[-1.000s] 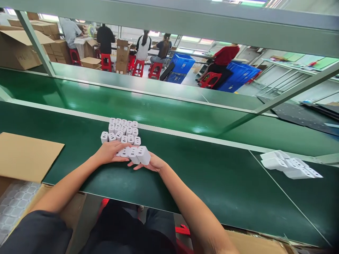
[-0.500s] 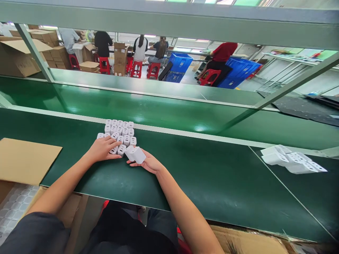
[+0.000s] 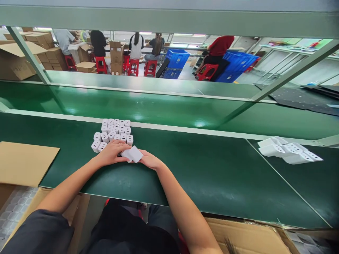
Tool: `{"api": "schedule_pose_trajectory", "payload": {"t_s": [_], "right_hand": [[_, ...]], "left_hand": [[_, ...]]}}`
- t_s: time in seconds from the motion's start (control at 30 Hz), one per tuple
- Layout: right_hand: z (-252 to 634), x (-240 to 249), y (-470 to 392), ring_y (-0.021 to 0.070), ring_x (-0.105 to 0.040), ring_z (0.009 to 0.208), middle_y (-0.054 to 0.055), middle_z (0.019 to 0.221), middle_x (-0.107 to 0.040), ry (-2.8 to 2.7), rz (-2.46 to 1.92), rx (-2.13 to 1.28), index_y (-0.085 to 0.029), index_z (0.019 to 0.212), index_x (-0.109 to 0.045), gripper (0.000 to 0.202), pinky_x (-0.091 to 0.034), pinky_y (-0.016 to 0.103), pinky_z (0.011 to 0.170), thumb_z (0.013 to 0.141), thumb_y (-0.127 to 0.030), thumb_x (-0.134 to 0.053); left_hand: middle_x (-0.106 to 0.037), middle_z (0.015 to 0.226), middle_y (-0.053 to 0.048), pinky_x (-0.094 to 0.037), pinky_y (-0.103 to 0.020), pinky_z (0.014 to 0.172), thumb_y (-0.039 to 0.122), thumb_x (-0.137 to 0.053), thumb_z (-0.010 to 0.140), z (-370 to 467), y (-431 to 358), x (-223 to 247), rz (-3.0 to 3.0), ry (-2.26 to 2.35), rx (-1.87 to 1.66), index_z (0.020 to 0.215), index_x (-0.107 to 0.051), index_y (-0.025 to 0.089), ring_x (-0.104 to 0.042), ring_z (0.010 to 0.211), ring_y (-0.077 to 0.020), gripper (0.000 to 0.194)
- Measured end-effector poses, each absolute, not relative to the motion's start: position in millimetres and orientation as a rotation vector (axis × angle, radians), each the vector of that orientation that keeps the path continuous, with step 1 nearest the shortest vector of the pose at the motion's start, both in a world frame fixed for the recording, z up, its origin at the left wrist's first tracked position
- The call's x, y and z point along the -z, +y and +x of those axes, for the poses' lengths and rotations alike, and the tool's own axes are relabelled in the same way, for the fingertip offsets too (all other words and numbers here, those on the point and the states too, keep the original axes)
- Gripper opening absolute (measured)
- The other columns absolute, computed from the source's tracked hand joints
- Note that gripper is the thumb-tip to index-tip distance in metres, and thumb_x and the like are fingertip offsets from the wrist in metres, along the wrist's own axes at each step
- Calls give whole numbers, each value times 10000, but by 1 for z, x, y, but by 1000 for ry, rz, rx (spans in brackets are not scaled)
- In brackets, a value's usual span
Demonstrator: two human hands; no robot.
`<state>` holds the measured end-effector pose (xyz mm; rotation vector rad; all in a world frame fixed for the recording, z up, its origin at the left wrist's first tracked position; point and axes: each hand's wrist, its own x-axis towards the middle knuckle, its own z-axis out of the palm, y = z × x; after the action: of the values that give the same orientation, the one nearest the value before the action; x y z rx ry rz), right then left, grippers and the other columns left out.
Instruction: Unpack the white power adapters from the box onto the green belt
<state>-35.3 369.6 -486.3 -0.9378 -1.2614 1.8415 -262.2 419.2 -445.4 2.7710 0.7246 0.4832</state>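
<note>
My right hand (image 3: 150, 161) holds white charger plugs (image 3: 136, 154) low over the bench, tilted, with its fingers mostly hidden behind them. From the left, my left hand (image 3: 112, 153) reaches the same plugs, its fingers and thumb closed around the nearer one. Just beyond my hands, several white charger plugs (image 3: 116, 128) stand upright in close rows, their slotted ends facing up. The left hand covers part of the front row.
More white plugs (image 3: 290, 151) lie grouped on the right of the green bench (image 3: 201, 169). A cardboard flap (image 3: 26, 163) overlaps the left side. Open cartons stand below the front edge. A slanted metal post (image 3: 293, 72) rises at the right. Co-workers sit on red stools beyond.
My left hand has moved right, from the standing plugs to those in my right hand. Two plugs at the front left of the rows now show. The view has shifted slightly.
</note>
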Motion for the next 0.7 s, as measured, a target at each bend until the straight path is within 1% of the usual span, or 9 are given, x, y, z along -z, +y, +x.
{"api": "schedule_pose_trajectory", "payload": {"t_s": [0.1,0.17,0.23,0.3,0.4,0.47,0.57,0.63,0.7], "right_hand": [[-17,486,375,271,-556,1224,61,1291,-649,-1429,-1044,-1561,-215,1184,-697,403,-374,470,1111,838,-415,-644],[-7,485,378,259,-568,1196,71,1268,-654,-1434,-1107,-1450,-198,1203,-678,412,-429,427,1048,850,-395,-601],[-1,484,378,216,-628,1026,74,1170,-683,-1420,-1164,-1452,-188,1283,-611,465,-505,363,891,853,-359,-569],[0,482,377,156,-631,832,60,1135,-677,-1416,-1183,-1502,-209,1377,-511,540,-518,294,728,847,-305,-553],[1,475,373,114,-605,735,53,1188,-637,-1382,-1168,-1561,-236,1360,-498,543,-496,237,597,819,-243,-544],[3,469,370,132,-617,801,52,1140,-642,-1380,-1159,-1597,-219,1295,-546,499,-523,239,619,797,-223,-566],[5,464,368,159,-629,941,46,1085,-653,-1449,-1070,-1671,-202,1307,-546,517,-561,303,821,801,-244,-642],[3,463,367,166,-629,1010,57,1174,-636,-1500,-1007,-1629,-201,1295,-559,484,-525,343,949,839,-329,-660],[0,464,367,170,-638,1001,65,1185,-633,-1512,-998,-1531,-196,1257,-578,444,-502,372,992,878,-421,-634]], "left_hand": [[-683,1190,-85,-460,-401,938,550,-638,866,-259,421,444,2848,720,-510,1214,-643,226,-591,1096,-250,476],[-696,1128,-92,-457,-391,901,545,-639,864,-256,424,440,2954,726,-461,1156,-670,205,-592,1043,-253,450],[-702,1062,-92,-446,-392,871,513,-651,866,-253,426,435,3075,719,-354,1096,-691,187,-582,1005,-260,400],[-701,1031,-87,-430,-395,854,473,-667,865,-249,427,430,3153,721,-258,1065,-702,181,-571,994,-266,356],[-698,1012,-87,-410,-389,826,476,-674,861,-245,429,424,3181,781,-181,1044,-715,184,-562,982,-266,346],[-695,979,-82,-397,-382,809,489,-671,860,-244,431,421,3191,818,-128,1027,-725,196,-557,980,-265,341],[-683,923,-75,-381,-370,802,473,-710,834,-243,434,415,3219,825,-22,961,-738,196,-554,989,-265,306],[-674,910,-73,-371,-363,800,472,-744,803,-242,435,413,3234,803,33,931,-737,191,-554,990,-266,309],[-670,935,-70,-365,-358,797,496,-755,787,-242,435,412,3244,768,24,1003,-722,200,-556,982,-261,368]]}}
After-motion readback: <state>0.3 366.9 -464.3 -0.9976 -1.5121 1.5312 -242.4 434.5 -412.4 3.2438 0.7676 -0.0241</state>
